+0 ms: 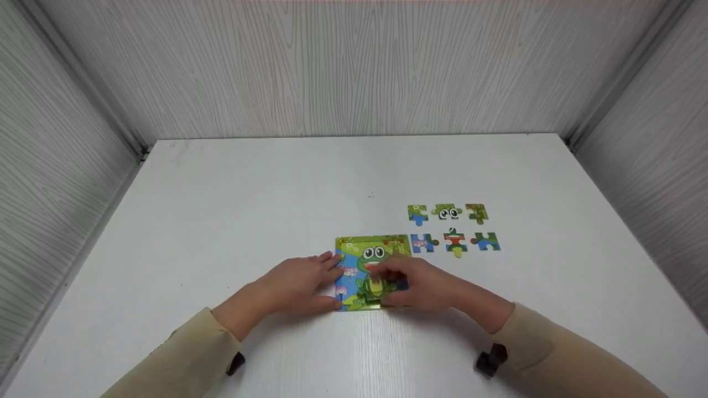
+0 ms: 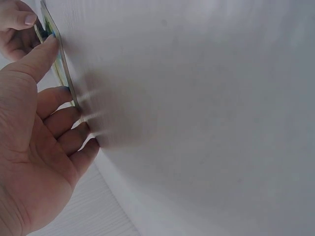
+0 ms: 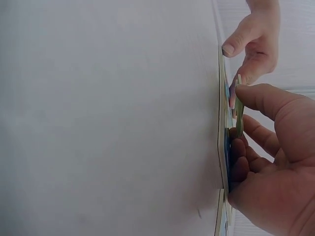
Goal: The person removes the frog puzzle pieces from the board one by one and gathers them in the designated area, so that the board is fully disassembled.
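Observation:
A square frog puzzle board (image 1: 354,249) lies near the middle of the table, printed in green and blue. Along its left edge, my left hand (image 1: 301,283) rests with its fingers reaching out, touching the border. Over the board's lower right part, my right hand (image 1: 423,284) pinches a puzzle piece (image 3: 239,108) between thumb and fingers. In the right wrist view that piece is seen edge-on, thin and greenish, tilted up from the board. My right fingers cover part of the frog picture in the head view.
Right of the board lie several loose puzzle pieces in two rows, including one with frog eyes (image 1: 447,212) and one with a red mouth (image 1: 455,240). The near row's left piece (image 1: 422,244) sits close beside the board. Grained white panels (image 1: 354,66) surround the table.

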Demonstrator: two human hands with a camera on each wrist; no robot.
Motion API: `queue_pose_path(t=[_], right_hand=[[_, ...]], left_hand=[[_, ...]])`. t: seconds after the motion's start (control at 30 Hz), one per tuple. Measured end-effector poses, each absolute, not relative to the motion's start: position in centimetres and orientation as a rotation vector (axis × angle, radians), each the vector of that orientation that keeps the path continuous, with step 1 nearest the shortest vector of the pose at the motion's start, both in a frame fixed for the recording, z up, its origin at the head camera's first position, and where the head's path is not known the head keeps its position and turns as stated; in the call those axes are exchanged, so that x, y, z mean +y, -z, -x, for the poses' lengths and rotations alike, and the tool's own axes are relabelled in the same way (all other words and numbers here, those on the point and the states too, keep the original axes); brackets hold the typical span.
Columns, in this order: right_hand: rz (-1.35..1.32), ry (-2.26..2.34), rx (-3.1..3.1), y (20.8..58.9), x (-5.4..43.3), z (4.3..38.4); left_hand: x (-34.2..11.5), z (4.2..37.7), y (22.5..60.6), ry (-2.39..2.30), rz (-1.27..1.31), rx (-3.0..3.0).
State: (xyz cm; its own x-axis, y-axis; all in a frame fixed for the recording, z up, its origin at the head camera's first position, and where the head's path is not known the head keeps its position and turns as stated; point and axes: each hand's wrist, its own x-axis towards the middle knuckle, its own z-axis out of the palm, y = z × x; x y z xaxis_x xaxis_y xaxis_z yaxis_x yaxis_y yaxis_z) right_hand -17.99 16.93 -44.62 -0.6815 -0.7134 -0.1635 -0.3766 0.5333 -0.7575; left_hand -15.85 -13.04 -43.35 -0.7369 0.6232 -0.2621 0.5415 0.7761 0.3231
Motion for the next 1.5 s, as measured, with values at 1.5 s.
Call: queue_pose_path(t=[1.5], right_hand=[[0.79,1.024,2.598,42.1,25.7,18.4]], left_hand=[[-12.8,15.8,43.0,-0.323,-0.836,2.609]])
